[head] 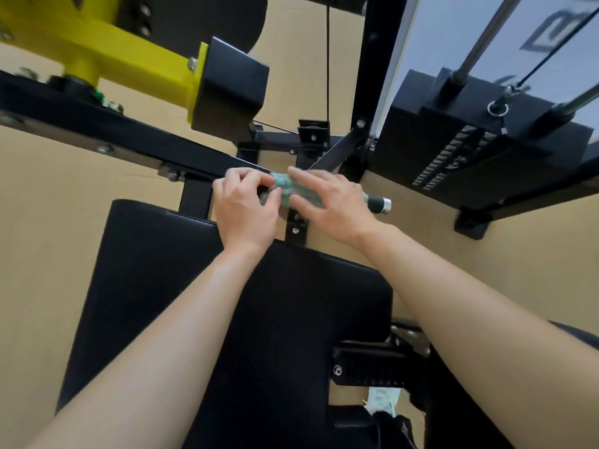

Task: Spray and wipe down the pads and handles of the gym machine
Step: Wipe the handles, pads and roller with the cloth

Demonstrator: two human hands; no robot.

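A crumpled green cloth (293, 189) was wrapped round the cylindrical chrome-capped handle (377, 203), above the smooth black pad (194, 303). It was pinched by the left hand (246, 210) with curled fingers and pressed by the right hand (330, 207) with straight fingers.

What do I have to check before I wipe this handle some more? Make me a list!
1. Cloth is wrapped on the handle: ok.
2. Left hand pinches the cloth's end: ok.
3. Right hand lies flat over the cloth: ok.
4. Cloth covers the whole handle: not ok, the end sticks out bare past the right hand.
5. Handle is wet with spray: cannot tell.
6. Pad below is wiped: cannot tell.
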